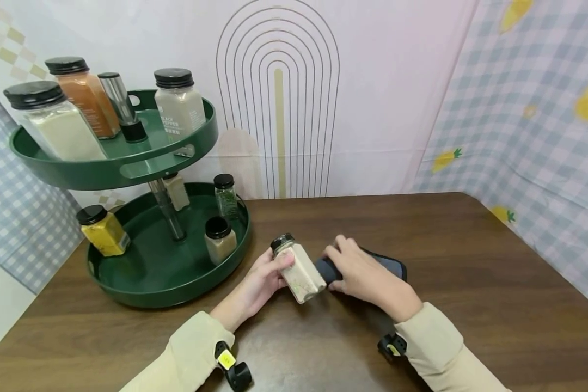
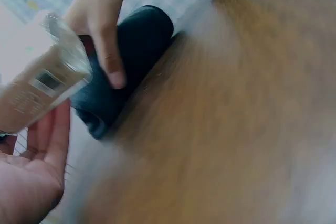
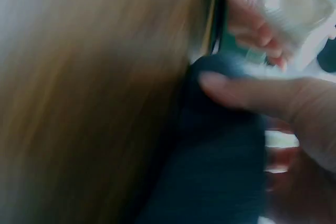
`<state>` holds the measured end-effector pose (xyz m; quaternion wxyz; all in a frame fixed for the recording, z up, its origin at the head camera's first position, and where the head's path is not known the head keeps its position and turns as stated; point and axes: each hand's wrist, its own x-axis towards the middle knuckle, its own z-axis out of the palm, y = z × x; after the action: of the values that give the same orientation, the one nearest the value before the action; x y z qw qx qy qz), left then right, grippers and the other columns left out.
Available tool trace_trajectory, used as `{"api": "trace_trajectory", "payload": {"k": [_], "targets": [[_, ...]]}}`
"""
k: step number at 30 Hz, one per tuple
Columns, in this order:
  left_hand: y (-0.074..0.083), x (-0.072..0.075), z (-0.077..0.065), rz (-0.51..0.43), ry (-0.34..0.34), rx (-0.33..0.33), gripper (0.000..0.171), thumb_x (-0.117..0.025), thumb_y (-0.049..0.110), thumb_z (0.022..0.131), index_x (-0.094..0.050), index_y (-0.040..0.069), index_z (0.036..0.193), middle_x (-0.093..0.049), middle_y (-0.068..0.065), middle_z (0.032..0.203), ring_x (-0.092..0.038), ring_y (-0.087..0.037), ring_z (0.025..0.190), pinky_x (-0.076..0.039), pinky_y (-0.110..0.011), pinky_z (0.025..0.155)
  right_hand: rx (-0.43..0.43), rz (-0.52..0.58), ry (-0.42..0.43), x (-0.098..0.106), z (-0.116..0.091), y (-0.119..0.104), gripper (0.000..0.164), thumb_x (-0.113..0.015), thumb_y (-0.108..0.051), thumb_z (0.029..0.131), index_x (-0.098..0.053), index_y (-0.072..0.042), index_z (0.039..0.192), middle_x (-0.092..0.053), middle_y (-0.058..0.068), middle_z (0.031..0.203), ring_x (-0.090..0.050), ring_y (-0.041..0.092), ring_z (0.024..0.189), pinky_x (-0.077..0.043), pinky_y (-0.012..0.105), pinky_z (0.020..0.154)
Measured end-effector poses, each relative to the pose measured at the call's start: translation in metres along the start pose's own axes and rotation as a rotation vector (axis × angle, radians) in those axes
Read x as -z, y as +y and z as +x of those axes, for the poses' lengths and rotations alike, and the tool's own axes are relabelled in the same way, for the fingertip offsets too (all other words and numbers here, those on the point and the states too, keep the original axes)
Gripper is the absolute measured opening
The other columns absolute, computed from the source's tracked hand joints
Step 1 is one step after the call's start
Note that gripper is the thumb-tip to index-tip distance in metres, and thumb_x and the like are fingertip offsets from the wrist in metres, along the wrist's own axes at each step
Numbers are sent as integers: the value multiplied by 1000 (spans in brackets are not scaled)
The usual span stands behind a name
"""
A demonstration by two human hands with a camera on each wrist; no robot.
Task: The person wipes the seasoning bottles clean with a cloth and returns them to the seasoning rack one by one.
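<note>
My left hand (image 1: 259, 282) holds a clear spice jar (image 1: 302, 276) with a black lid and pale, grainy contents, tilted with its base toward the right hand. A printed label and barcode show on the jar (image 2: 44, 85) in the left wrist view. With thumb and fingers, my right hand (image 1: 365, 273) grips a dark blue-grey cloth-like item (image 1: 393, 265) at the table surface, just right of the jar. It looks rolled or folded in the left wrist view, and its exact kind is unclear. The right wrist view is blurred.
A green two-tier stand stands at the left. Its upper tray (image 1: 73, 174) carries larger black-lidded jars and a silver cylinder (image 1: 120, 100). On the lower tray (image 1: 161, 296) are several small jars, with a yellow jar (image 1: 105, 233) leaning at its rim. Brown table (image 1: 470, 283) extends right.
</note>
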<state>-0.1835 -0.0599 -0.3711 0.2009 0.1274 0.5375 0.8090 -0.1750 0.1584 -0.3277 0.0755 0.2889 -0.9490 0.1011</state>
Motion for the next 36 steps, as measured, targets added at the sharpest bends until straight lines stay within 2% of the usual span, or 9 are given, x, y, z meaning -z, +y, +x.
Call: {"api": "trace_trajectory", "payload": {"k": [3,5,9,12,16,20,26,32,36], "targets": [[14,-4,-4,211,14,-19,44,-64,16,85,-44,10,124,-58,-1,107,-56,-13,96,-46,-31,84,-80,50,-162,8,-2,-14,41,-74,-25,79,-57,-10,112,-45,4,100,-46,20,94,-44,34,77],[28,-5,-7,366,-24,-41,49,-70,17,81,-46,10,124,-57,-4,110,-55,-16,99,-45,-32,86,-74,24,-182,16,-5,-25,39,-72,-26,82,-58,-7,113,-48,6,102,-48,20,94,-45,34,78],[66,-3,-22,615,-187,-109,53,-75,15,77,-48,14,123,-58,-7,114,-54,-21,104,-45,-38,89,74,-3,-201,33,-13,-55,38,-69,-28,83,-61,-4,113,-54,6,106,-54,18,94,-48,34,79],[98,5,-38,761,-321,-160,53,-75,13,77,-48,15,123,-58,-7,114,-55,-24,104,-45,-43,89,178,1,-271,43,-19,-80,39,-67,-32,84,-62,-10,116,-56,4,114,-56,16,99,-49,32,82],[135,22,-61,911,-389,-157,50,-73,14,79,-47,12,121,-57,-8,112,-56,-25,102,-45,-45,87,238,-14,-354,43,-13,-107,42,-63,-36,87,-58,-16,124,-54,3,127,-55,15,112,-48,31,90],[161,42,-81,1057,-297,-121,52,-73,16,80,-45,10,123,-58,-8,111,-58,-20,99,-48,-38,83,314,-8,-340,25,9,-128,45,-59,-35,91,-52,-16,131,-47,3,139,-48,14,125,-44,29,98],[182,65,-102,1214,-84,-80,57,-78,22,75,-47,9,121,-58,-8,105,-61,-13,88,-51,-26,73,431,-37,-162,-14,44,-157,50,-55,-31,93,-43,-12,138,-31,6,150,-30,15,138,-35,25,106],[189,78,-107,1343,59,-74,59,-80,26,72,-49,8,120,-57,-7,100,-54,-8,78,-46,-23,67,440,-130,-74,-32,58,-172,53,-57,-30,92,-40,-13,139,-37,3,146,-32,14,137,-29,24,110],[187,86,-103,1423,85,-56,64,-80,31,71,-49,6,121,-58,-6,101,-50,-11,81,-43,-23,69,414,-154,-88,-35,61,-170,59,-58,-31,91,-35,-12,142,-37,1,145,-32,13,136,-30,26,110]]}}
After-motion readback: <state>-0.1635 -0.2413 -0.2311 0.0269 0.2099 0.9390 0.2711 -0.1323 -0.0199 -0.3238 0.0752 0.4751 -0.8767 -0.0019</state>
